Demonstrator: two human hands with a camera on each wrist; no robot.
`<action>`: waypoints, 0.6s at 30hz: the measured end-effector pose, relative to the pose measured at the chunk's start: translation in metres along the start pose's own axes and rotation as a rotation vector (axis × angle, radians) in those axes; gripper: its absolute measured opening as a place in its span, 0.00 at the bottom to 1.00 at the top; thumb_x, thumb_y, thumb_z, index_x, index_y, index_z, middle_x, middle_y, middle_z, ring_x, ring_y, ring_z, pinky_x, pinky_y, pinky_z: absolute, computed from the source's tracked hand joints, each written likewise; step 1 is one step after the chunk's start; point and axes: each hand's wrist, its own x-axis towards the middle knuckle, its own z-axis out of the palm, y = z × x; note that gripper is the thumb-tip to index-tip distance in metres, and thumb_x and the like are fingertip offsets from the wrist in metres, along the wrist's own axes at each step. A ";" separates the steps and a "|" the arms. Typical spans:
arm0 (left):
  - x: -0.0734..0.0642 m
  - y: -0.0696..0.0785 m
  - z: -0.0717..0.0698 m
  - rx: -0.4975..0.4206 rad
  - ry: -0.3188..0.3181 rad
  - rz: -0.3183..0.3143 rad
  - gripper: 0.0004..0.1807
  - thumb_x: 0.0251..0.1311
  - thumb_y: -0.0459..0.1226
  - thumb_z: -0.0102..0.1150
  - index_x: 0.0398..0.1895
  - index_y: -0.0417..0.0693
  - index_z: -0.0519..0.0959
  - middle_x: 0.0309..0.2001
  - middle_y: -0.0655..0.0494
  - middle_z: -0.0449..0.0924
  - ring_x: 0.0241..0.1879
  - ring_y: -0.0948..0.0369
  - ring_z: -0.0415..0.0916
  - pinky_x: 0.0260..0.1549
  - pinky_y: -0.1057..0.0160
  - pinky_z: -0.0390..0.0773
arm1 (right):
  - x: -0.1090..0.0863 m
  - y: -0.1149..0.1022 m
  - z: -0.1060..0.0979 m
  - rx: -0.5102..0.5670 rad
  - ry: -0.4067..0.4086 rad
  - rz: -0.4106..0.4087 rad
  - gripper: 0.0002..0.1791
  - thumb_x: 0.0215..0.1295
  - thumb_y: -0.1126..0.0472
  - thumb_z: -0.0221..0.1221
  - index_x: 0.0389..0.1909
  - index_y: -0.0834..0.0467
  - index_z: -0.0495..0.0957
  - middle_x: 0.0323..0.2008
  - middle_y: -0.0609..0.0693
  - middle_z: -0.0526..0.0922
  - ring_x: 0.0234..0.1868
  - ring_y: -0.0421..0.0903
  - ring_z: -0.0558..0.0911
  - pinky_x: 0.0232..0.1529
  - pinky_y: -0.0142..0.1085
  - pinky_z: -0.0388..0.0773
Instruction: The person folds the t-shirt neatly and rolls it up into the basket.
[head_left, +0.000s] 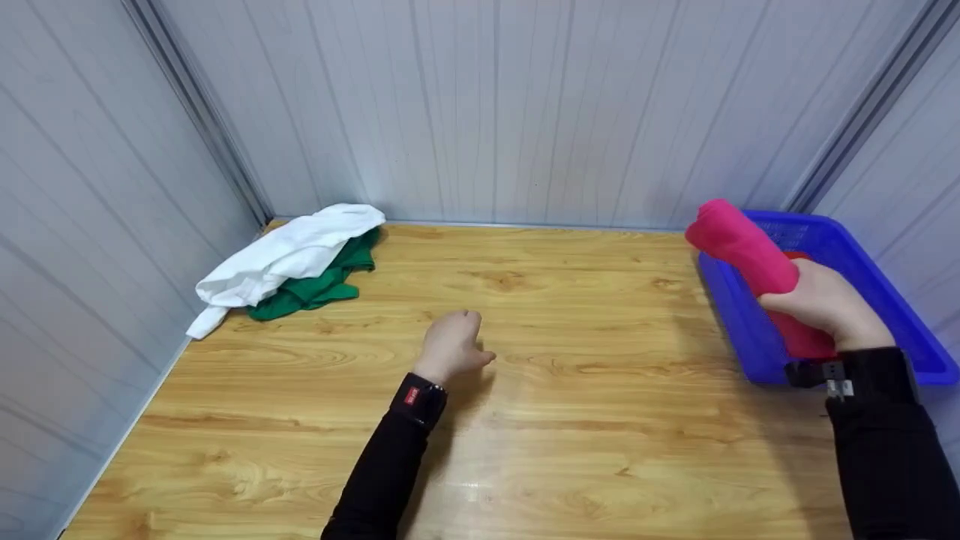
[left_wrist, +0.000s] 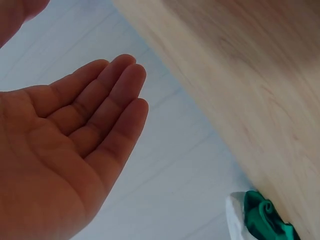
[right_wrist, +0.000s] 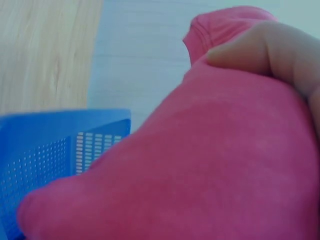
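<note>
My right hand (head_left: 821, 300) grips a rolled or folded pink garment (head_left: 742, 244) over the blue plastic basket (head_left: 930, 341). In the right wrist view the pink garment (right_wrist: 215, 150) fills much of the picture, and the thumb (right_wrist: 250, 52) presses on its upper part. A bit of red cloth (head_left: 796, 255) shows behind the hand in the basket; most of it is hidden. Above the middle of the table hovers my left hand (head_left: 452, 349), holding nothing. Its fingers (left_wrist: 107, 100) are extended side by side, slightly bent, in the left wrist view.
A white cloth (head_left: 300, 244) lies crumpled over a green cloth (head_left: 315, 292) in the far left corner of the wooden table (head_left: 525, 450). Pale panel walls (head_left: 495, 112) stand at the back and both sides. The basket sits against the right wall.
</note>
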 end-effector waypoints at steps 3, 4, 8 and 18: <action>-0.003 -0.004 0.001 -0.022 0.003 -0.009 0.22 0.46 0.47 0.75 0.29 0.43 0.73 0.31 0.51 0.77 0.33 0.49 0.77 0.33 0.51 0.78 | 0.006 0.007 -0.003 -0.007 0.023 0.019 0.24 0.58 0.60 0.60 0.50 0.69 0.66 0.35 0.58 0.76 0.27 0.51 0.76 0.26 0.42 0.73; -0.004 -0.006 0.002 -0.032 -0.002 -0.017 0.22 0.46 0.47 0.75 0.29 0.44 0.73 0.30 0.52 0.76 0.32 0.50 0.77 0.33 0.51 0.78 | 0.007 0.010 -0.004 -0.017 0.032 0.024 0.24 0.58 0.60 0.60 0.49 0.70 0.65 0.35 0.58 0.76 0.27 0.51 0.76 0.26 0.42 0.72; -0.006 -0.010 0.003 -0.070 -0.039 -0.056 0.20 0.47 0.45 0.75 0.26 0.46 0.71 0.27 0.55 0.72 0.28 0.54 0.73 0.31 0.52 0.77 | 0.013 0.021 -0.007 -0.039 0.050 0.047 0.25 0.60 0.56 0.60 0.47 0.71 0.65 0.35 0.60 0.74 0.28 0.52 0.75 0.26 0.42 0.71; -0.011 -0.015 0.006 -0.094 -0.065 -0.090 0.19 0.47 0.42 0.73 0.23 0.48 0.69 0.24 0.56 0.69 0.26 0.56 0.70 0.29 0.52 0.77 | 0.027 0.044 -0.010 -0.060 0.053 0.114 0.29 0.61 0.50 0.61 0.46 0.73 0.66 0.33 0.59 0.75 0.30 0.53 0.75 0.28 0.41 0.70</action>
